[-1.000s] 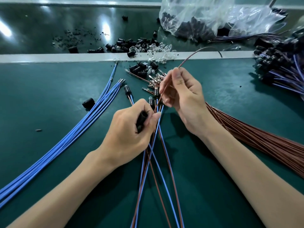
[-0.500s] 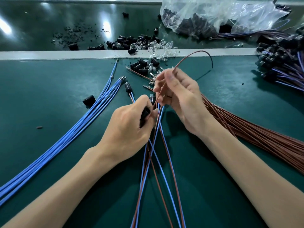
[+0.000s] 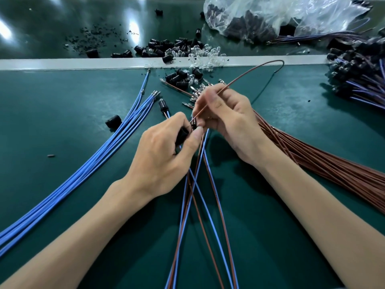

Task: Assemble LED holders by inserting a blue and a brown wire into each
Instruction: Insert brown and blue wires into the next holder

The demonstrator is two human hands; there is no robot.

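Compared with the frame a second ago, the right hand (image 3: 229,122) is now found closer to the left hand (image 3: 164,155), so that the left thumb tip lies just beside the right fingers. The brown wire (image 3: 245,75) has been fed downward, and its free length now arches higher over the green mat (image 3: 62,105) and hooks over at the far end. The brown wire is pinched between the right thumb and forefinger, the other right fingers being curled in beneath it. Its lower end is brought to the mouth of the black LED holder (image 3: 183,133); whether it is already seated cannot be told. The LED holder is gripped in the curled fingers of the left hand, above the mat at the centre of the view. It is seen as a short, dark, matt cylinder, largely covered by the fingers. A blue wire (image 3: 205,142) is seen running down from below the hands, but its join to the holder is hidden. Finished blue-and-brown wire pairs (image 3: 200,197) are crossed on the mat beneath the wrists. A blue wire bundle (image 3: 100,157) is laid to the left and a brown wire bundle (image 3: 325,165) to the right. Loose holders and clear LEDs (image 3: 187,52) are heaped near the grey strip (image 3: 62,64), beside a plastic bag (image 3: 270,15).
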